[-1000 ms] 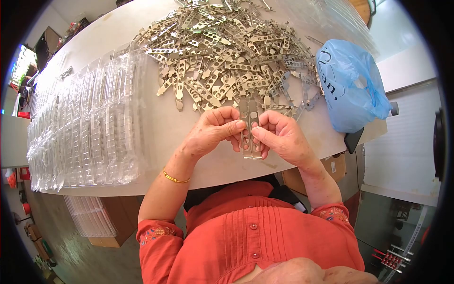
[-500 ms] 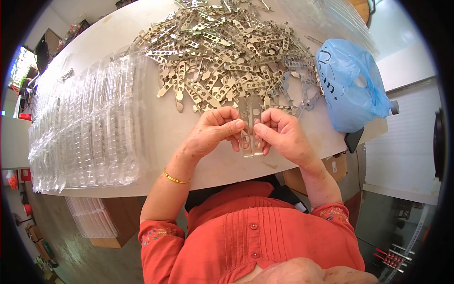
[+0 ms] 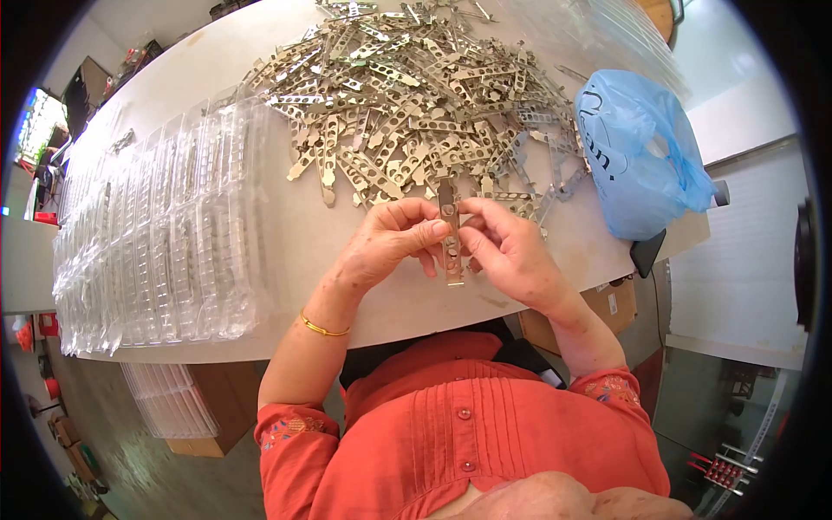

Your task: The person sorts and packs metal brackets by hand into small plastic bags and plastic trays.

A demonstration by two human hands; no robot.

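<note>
The left hand [image 3: 390, 238] pinched a narrow, silvery metal strip with round holes [image 3: 452, 251] between its thumb and fingers. The strip stood nearly in line with the view, its upper end close to the near edge of the pile and its lower end, bright and apparently bent, just below the fingers. The right hand [image 3: 518, 260] was just beside the strip on its other side, thumb and fingers curled toward it; whether they gripped anything could not be told, as the fingertips were partly hidden.

Beyond both hands, a large heap of loose, perforated metal strips [image 3: 407, 113] lay jumbled on a pale, smooth-topped table [image 3: 347, 321]. To the left of the heap were clear plastic ribbed trays [image 3: 165, 234], set close together. To its right sat a crumpled, light blue plastic bag [image 3: 641, 165] with dark, cursive printing; the writing ended in "an.", and its first letters could not be read for certain. A flat, dark object [image 3: 647, 254] lay beneath the bag's lower edge, near the table edge.

A thin, gold-coloured bangle [image 3: 325, 329] circled the left wrist, and the person wore a red, buttoned blouse [image 3: 477, 451] with embroidered cuffs. Below the table's right side, a brown cardboard carton [image 3: 598, 322] bore a small white label, too small to read.
</note>
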